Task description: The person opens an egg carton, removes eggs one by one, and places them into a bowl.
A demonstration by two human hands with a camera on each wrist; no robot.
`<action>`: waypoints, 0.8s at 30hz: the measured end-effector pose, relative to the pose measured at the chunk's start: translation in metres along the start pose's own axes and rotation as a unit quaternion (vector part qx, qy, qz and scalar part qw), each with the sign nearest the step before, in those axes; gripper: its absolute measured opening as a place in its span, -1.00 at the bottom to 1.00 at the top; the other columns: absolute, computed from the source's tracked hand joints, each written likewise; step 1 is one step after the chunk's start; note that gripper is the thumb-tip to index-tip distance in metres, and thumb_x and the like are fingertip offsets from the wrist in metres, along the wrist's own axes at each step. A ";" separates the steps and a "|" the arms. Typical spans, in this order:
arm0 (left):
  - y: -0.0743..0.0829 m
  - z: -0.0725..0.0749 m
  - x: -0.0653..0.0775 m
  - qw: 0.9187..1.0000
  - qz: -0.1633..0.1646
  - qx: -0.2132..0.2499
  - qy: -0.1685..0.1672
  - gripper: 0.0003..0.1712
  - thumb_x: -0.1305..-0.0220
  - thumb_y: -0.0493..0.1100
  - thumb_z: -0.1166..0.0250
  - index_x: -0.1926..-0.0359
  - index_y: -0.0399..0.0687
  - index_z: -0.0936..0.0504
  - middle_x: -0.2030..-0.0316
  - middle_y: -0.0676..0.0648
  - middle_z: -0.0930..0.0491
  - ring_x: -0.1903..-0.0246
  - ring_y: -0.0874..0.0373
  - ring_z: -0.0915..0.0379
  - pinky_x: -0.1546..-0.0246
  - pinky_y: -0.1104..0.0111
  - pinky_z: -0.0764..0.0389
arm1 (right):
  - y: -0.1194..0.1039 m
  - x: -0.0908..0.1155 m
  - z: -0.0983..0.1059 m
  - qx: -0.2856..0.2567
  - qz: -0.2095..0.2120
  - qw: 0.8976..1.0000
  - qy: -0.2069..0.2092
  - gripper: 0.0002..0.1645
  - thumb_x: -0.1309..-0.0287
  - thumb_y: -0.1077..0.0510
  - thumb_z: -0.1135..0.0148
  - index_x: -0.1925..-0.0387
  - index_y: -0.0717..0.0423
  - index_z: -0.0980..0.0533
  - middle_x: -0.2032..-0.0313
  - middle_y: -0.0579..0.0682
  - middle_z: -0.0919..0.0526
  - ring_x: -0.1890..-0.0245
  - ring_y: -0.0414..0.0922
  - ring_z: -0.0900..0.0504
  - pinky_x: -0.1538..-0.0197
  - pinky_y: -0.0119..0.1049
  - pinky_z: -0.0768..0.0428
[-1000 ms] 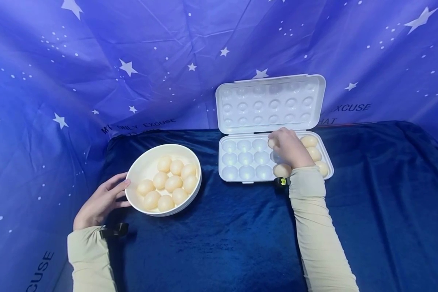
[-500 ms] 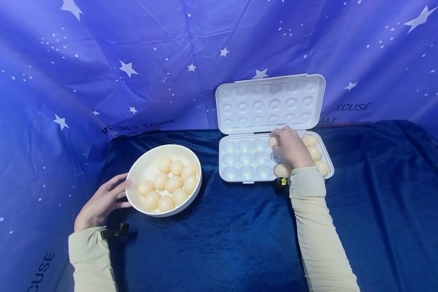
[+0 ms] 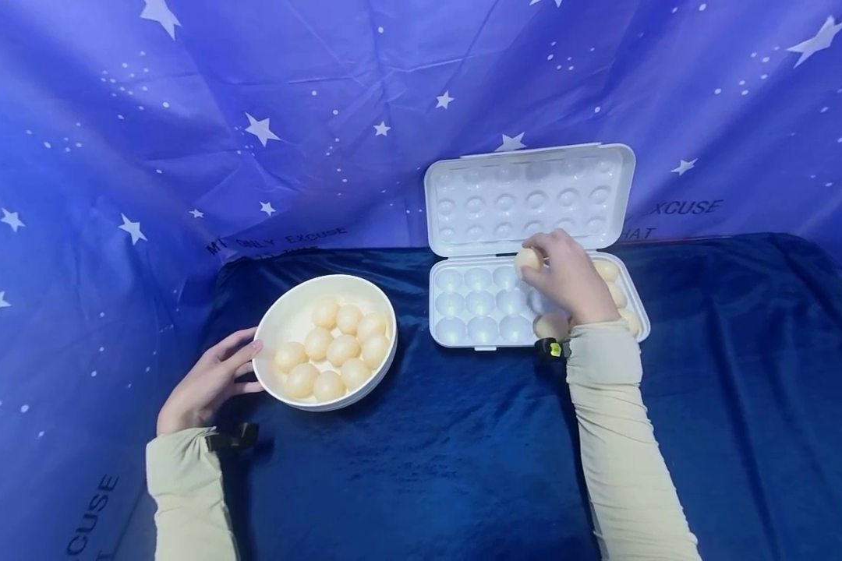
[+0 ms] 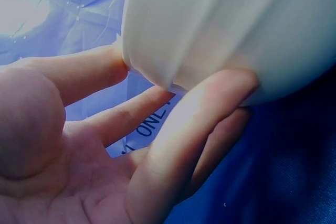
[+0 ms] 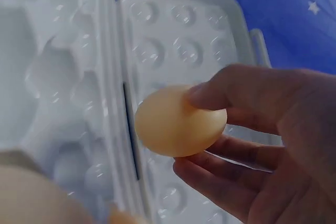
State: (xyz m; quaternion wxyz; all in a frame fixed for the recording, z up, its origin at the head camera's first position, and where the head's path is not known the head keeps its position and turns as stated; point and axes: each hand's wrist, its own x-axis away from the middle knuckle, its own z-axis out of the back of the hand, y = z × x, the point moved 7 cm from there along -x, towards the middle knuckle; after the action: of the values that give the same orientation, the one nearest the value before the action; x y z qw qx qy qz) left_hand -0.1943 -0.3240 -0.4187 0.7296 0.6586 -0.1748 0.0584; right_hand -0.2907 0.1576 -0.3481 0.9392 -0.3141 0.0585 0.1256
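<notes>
My right hand (image 3: pixel 567 273) pinches an egg (image 5: pixel 176 121) between thumb and fingertips, just above the back row of the egg box (image 3: pixel 456 343). The white box stands with its lid up. Several eggs (image 3: pixel 629 319) sit in its right-hand column, and another egg (image 3: pixel 550 326) lies at the front beneath my right wrist; my hand hides some cups. At the left, my left hand (image 3: pixel 206 389) holds the side of a white bowl (image 4: pixel 210 30), thumb at the rim and fingers against the outer wall. Several eggs (image 3: pixel 342 350) lie in the bowl.
Dark blue cloth (image 3: pixel 407 483) covers the table under the bowl and box. Behind stands a purple-blue curtain (image 3: pixel 337 70) with white stars and printed words, close at the back of the lid (image 3: pixel 533 175).
My right hand has raised the egg a little from the back row of the box. My left hand still holds the bowl, and the head view has shifted slightly.
</notes>
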 end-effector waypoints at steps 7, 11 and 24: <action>0.003 0.001 0.002 1.000 0.000 -0.004 0.005 -0.52 -0.52 -0.04 -0.09 -0.35 -0.05 -0.26 0.14 0.20 -0.63 0.17 0.32 -0.64 0.18 0.29 -0.72 | -0.027 0.001 0.004 -0.013 0.022 0.999 0.021 -0.57 -0.18 0.20 -0.22 -0.07 0.32 -0.53 0.09 0.24 -0.54 0.08 0.17 -0.52 -0.04 0.08 -0.51; 0.001 0.002 0.003 1.000 0.002 -0.008 0.007 -0.53 -0.53 -0.04 -0.09 -0.33 -0.04 -0.27 0.13 0.20 -0.62 0.17 0.31 -0.63 0.18 0.29 -0.72 | -0.048 0.000 0.001 -0.016 0.043 0.999 0.020 -0.59 -0.19 0.16 -0.23 -0.05 0.26 -0.54 0.10 0.19 -0.54 0.09 0.13 -0.53 -0.03 0.04 -0.52; 0.003 0.001 0.001 1.000 -0.001 -0.008 0.007 -0.50 -0.53 -0.03 -0.08 -0.36 -0.07 -0.24 0.13 0.20 -0.61 0.16 0.31 -0.63 0.17 0.28 -0.72 | -0.117 0.004 -0.029 -0.064 0.110 0.992 -0.005 -0.58 -0.16 0.12 -0.32 -0.04 0.22 -0.57 0.06 0.13 -0.58 0.12 0.07 -0.60 0.03 -0.08 -0.59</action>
State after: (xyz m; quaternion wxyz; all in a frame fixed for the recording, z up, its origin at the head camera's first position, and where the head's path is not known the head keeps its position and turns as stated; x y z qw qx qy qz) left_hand -0.1947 -0.3248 -0.4160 0.7362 0.6524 -0.1693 0.0611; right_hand -0.2564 0.0509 -0.3046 0.8981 -0.3644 0.0800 0.2327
